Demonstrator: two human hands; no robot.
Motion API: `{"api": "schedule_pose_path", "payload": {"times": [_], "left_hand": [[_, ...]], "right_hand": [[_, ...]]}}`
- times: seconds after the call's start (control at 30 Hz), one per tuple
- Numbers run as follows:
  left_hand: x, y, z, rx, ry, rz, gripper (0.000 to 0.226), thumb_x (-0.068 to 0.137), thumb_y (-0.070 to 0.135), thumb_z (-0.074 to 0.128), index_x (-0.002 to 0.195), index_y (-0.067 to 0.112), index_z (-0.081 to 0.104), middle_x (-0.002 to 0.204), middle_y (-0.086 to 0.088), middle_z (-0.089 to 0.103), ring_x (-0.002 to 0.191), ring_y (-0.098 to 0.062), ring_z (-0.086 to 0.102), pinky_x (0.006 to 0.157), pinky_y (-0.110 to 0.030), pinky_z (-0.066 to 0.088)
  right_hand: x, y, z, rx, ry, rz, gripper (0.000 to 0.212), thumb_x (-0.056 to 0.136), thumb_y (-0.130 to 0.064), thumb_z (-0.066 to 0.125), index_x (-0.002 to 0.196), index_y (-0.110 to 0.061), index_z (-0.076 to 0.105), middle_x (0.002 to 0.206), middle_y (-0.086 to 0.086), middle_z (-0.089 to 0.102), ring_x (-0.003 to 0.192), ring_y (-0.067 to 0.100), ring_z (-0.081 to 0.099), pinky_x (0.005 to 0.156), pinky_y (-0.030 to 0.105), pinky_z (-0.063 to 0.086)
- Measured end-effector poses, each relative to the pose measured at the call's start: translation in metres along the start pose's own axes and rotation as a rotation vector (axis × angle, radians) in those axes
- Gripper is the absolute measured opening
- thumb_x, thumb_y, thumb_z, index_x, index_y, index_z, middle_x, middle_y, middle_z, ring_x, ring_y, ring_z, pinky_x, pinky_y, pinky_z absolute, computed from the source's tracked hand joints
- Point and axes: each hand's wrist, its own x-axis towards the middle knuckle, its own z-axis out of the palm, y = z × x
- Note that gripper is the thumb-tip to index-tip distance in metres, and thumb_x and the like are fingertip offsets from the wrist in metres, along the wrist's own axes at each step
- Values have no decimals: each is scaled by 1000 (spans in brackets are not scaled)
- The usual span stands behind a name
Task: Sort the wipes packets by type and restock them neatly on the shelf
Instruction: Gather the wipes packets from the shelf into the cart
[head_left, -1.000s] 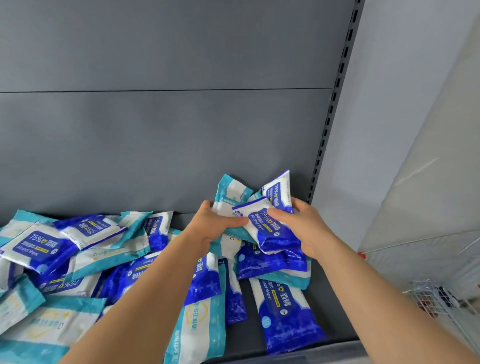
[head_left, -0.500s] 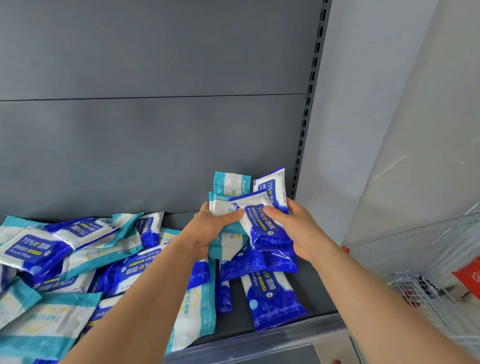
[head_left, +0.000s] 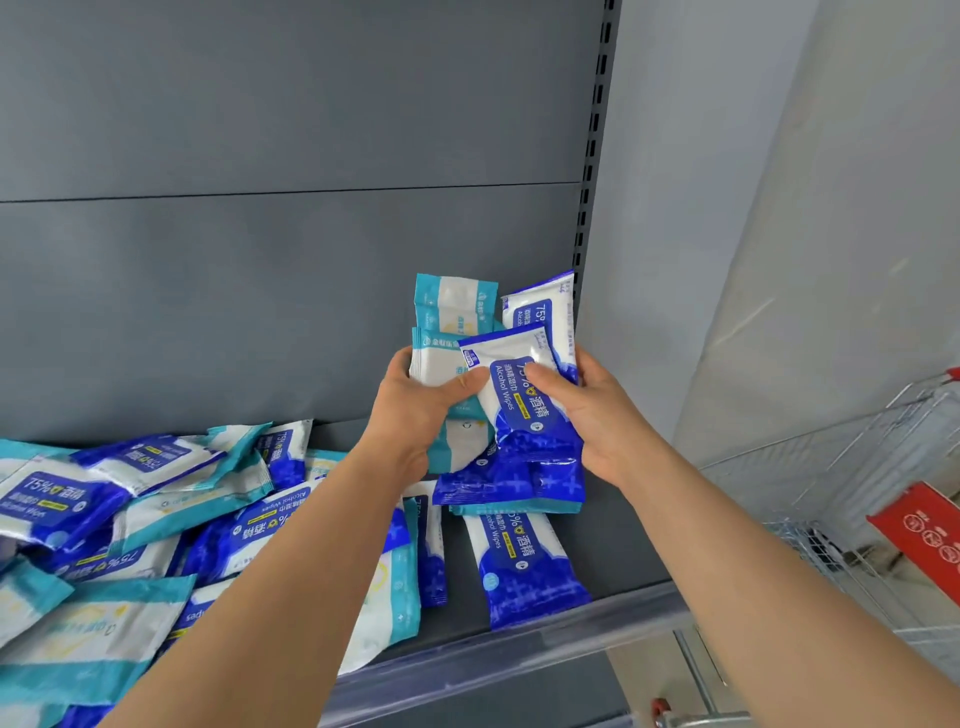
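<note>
While in two hands (head_left: 415, 413) (head_left: 597, 410), mixed packets (head_left: 511, 400)

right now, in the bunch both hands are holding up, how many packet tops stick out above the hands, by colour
teal packets, on the side of the left hand: 2
blue packets, on the side of the right hand: 2
total: 4
Lower in the bunch the packets overlap too much to count.

Dark grey shelf (head_left: 613, 551) under a loose heap of wipes packets (head_left: 171, 499).
</note>
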Motion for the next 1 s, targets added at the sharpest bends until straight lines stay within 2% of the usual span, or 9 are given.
{"api": "schedule_pose_path", "payload": {"times": [0.07, 0.3, 0.37, 0.43, 0.53, 0.63, 0.77, 0.9, 1.0], "left_hand": [[-5, 2, 3, -5, 0, 10, 56, 74, 26, 80, 120, 24, 47, 106, -1, 70, 86, -16, 72, 73, -43, 60], [-20, 6, 57, 30, -47, 47, 53, 77, 26, 77, 120, 27, 46, 105, 4, 66, 90, -13, 67, 64, -33, 57], [-23, 4, 85, 41, -75, 61, 53, 77, 26, 77, 120, 26, 46, 107, 3, 66, 93, -15, 67, 68, -34, 58], [-25, 0, 117, 34, -99, 51, 55, 76, 25, 78, 121, 25, 46, 110, 1, 67, 96, -16, 68, 73, -38, 59], [-25, -13, 174, -16, -134, 10, 52, 75, 22, 79, 118, 22, 48, 107, -1, 69, 88, -16, 70, 60, -32, 60], [-23, -39, 236, -48, -141, -41, 45, 75, 20, 79, 108, 24, 49, 103, -1, 70, 85, -17, 71, 63, -36, 60], [-18, -78, 322, -53, -132, -90, 43, 77, 22, 78, 107, 26, 48, 94, 6, 67, 76, -8, 68, 49, -24, 54], [-3, -129, 392, -75, -110, -200, 49, 73, 21, 81, 111, 22, 51, 101, -1, 71, 84, -16, 72, 68, -39, 60], [13, -174, 431, -60, -94, -283, 50, 72, 23, 82, 112, 23, 50, 103, -2, 72, 87, -18, 72, 73, -45, 60]], "right_hand": [[-4, -4, -2, -19, 5, -3, 29, 82, -26, 71, 108, -26, 58, 97, -2, 73, 87, 16, 72, 66, 33, 59], [-24, -22, -50, -34, 73, -56, 30, 80, -28, 71, 107, -28, 59, 93, -5, 73, 86, 14, 72, 64, 31, 58], [-29, -30, -77, -25, 88, -67, 31, 79, -28, 72, 108, -27, 59, 96, -2, 74, 87, 16, 72, 66, 33, 58], [-33, -39, -108, -15, 99, -72, 34, 78, -27, 72, 110, -27, 60, 99, 0, 73, 89, 19, 72, 69, 36, 59], [-34, -48, -164, -23, 133, -72, 37, 77, -26, 73, 112, -26, 61, 101, 2, 73, 91, 22, 72, 72, 39, 59], [-32, -51, -229, -40, 161, -42, 40, 77, -26, 73, 115, -25, 60, 102, 3, 73, 91, 23, 71, 76, 42, 58], [-22, -49, -321, -76, 207, 34, 36, 79, -26, 73, 112, -26, 60, 101, 2, 73, 90, 22, 71, 75, 41, 59], [-6, -32, -405, -106, 220, 142, 43, 77, -29, 74, 116, -25, 57, 105, 2, 72, 92, 22, 71, 73, 40, 59], [10, -6, -457, -104, 224, 240, 45, 75, -31, 75, 116, -26, 57, 105, 4, 71, 93, 24, 71, 75, 42, 58]]}}
